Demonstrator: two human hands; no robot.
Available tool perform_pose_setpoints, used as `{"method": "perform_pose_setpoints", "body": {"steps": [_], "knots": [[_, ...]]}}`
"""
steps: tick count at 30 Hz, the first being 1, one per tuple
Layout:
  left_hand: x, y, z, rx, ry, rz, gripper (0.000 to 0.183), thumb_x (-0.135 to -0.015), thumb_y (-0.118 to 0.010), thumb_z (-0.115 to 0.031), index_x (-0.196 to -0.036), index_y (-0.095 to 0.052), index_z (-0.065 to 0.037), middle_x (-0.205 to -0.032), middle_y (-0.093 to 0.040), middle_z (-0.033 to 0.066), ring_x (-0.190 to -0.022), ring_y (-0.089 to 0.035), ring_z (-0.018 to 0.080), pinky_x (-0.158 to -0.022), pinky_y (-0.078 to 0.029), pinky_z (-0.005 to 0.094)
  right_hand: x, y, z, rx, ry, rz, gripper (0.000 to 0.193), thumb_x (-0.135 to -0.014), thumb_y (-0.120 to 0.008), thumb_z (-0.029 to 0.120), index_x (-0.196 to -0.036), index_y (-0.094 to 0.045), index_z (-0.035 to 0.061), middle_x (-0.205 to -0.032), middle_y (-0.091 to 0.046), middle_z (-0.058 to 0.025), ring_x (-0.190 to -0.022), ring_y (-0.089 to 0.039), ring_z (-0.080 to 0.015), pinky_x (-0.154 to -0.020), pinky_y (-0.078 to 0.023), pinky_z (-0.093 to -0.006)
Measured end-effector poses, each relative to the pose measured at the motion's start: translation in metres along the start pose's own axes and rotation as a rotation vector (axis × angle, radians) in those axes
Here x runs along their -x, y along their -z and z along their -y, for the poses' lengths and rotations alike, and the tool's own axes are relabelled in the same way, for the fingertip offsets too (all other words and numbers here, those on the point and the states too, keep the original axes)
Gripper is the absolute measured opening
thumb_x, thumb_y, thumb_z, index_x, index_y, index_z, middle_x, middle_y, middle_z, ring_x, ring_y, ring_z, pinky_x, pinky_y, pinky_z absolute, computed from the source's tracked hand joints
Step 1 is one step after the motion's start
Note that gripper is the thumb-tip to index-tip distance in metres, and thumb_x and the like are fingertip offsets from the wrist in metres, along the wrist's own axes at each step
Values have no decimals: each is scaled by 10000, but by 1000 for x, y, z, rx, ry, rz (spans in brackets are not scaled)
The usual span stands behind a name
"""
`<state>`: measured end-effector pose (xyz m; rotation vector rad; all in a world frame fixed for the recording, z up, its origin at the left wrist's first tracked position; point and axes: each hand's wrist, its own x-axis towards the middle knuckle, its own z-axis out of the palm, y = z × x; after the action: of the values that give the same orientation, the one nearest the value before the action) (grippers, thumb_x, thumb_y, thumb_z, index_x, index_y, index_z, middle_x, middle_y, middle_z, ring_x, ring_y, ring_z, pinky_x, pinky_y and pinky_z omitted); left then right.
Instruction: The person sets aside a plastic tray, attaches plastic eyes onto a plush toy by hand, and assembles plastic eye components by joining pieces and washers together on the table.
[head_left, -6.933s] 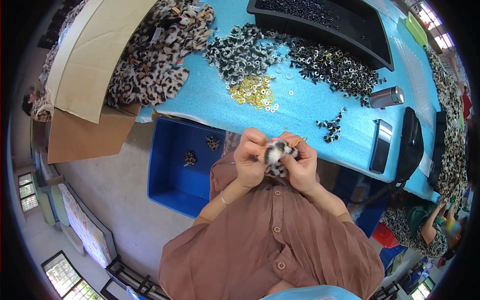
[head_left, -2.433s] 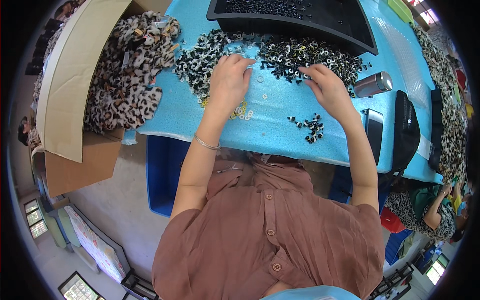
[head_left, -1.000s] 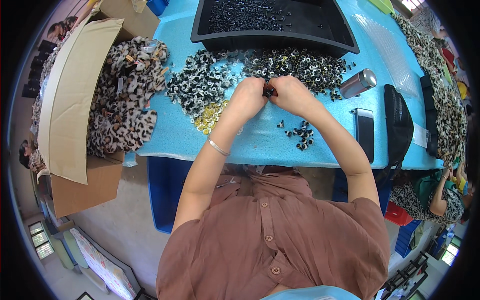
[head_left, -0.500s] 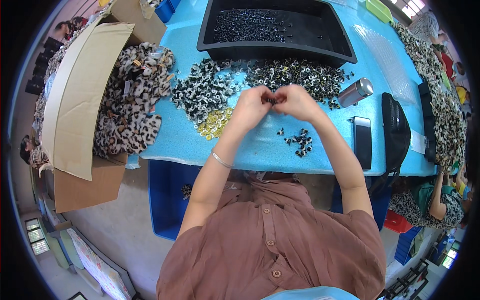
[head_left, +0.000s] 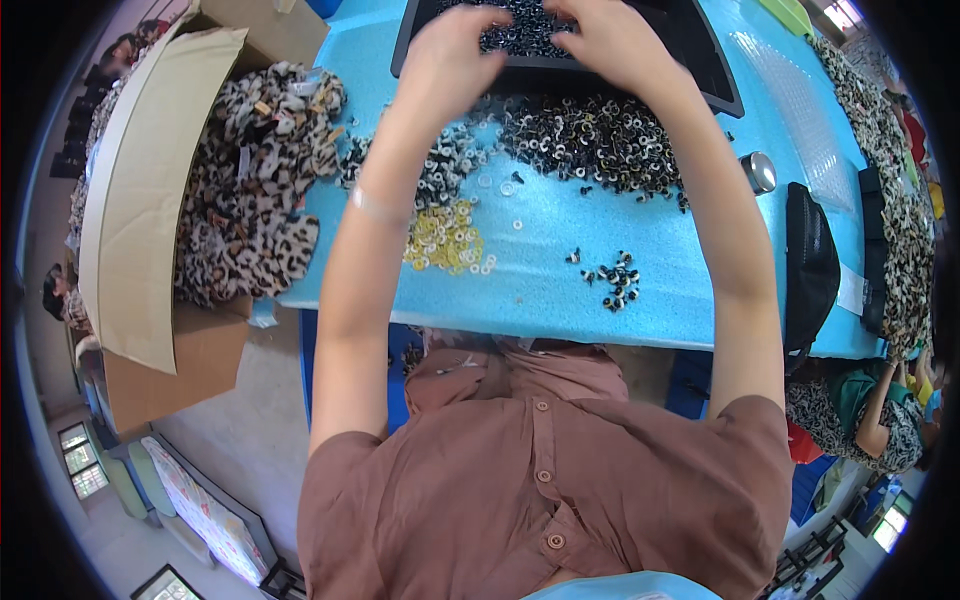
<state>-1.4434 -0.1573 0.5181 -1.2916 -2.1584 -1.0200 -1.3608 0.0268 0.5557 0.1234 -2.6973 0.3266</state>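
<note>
Both of my hands hang over a deep black tray (head_left: 708, 62) at the far side of the table. My left hand (head_left: 450, 62) is open, thumb apart from the fingers, above the tray's near left part. To its right, my right hand (head_left: 618, 48) is open too, slightly blurred, with nothing visible in it. Between them lie many small dark glossy pieces (head_left: 520, 32) in the tray. In front of the tray are a pile of black pieces with white rings (head_left: 610, 140), a black-and-white pile (head_left: 450, 165) and yellow rings (head_left: 445, 238). A small cluster of black-and-white pieces (head_left: 615, 283) lies nearer me.
A cardboard box (head_left: 150, 200) with spotted plush pieces (head_left: 260, 190) stands at the left. On the right are a metal tumbler (head_left: 760, 172), a black bag (head_left: 808, 265) and bubble wrap (head_left: 795, 110) on the blue tabletop (head_left: 480, 310). Other people sit further right.
My hands have parted and moved away from me, from above the piles to over the black tray. The small dark piece pinched between them earlier is no longer visible in them.
</note>
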Motion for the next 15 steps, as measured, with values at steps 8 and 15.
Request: {"method": "perform_pose_setpoints", "body": {"steps": [8, 15], "knots": [[102, -13, -54, 97, 210, 555, 239, -767, -695, -97, -992, -626, -54, -907, -593, 130, -922, -597, 313, -797, -496, 417, 151, -16, 28, -287, -181, 366, 219, -800, -675, 127, -985, -646, 15, -942, -611, -125, -876, -632, -304, -771, -513, -398], [104, -35, -57, 117, 139, 481, 221, -798, -656, -64, -1015, -615, -54, -897, -583, 131, -851, -596, 328, -739, -488, 421, 156, -47, 30, -274, -222, 227, 234, -808, -657, 123, -1012, -637, 11, -923, -613, -133, -850, -630, -330, -748, -511, -416]]}}
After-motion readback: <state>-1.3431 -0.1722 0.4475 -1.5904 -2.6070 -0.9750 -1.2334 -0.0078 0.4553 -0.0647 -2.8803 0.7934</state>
